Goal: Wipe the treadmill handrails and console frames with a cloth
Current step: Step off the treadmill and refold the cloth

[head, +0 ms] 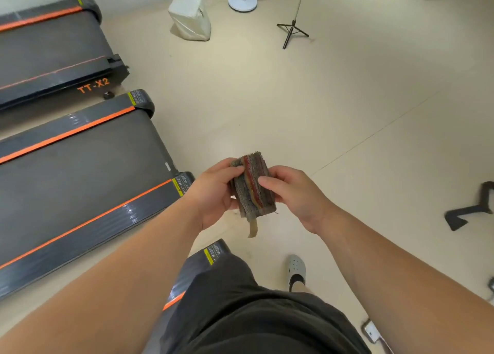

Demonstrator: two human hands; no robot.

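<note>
A folded grey cloth (252, 190) with a red and tan stripe is held in front of me between both hands, above the floor. My left hand (213, 193) grips its left edge, thumb on top. On the cloth's right side my right hand (296, 193) pinches it with curled fingers. A tan tag hangs from the cloth's lower end. The rear deck of a grey treadmill (80, 182) with orange stripes lies to my left. No handrails or console are in view.
A second treadmill (53, 54) marked TT-X2 lies further left, and a third deck end (203, 260) sits under my legs. On the beige floor stand a white block (191, 16), a fan base (242, 0), a black tripod (291, 30) and a black bracket (473, 209).
</note>
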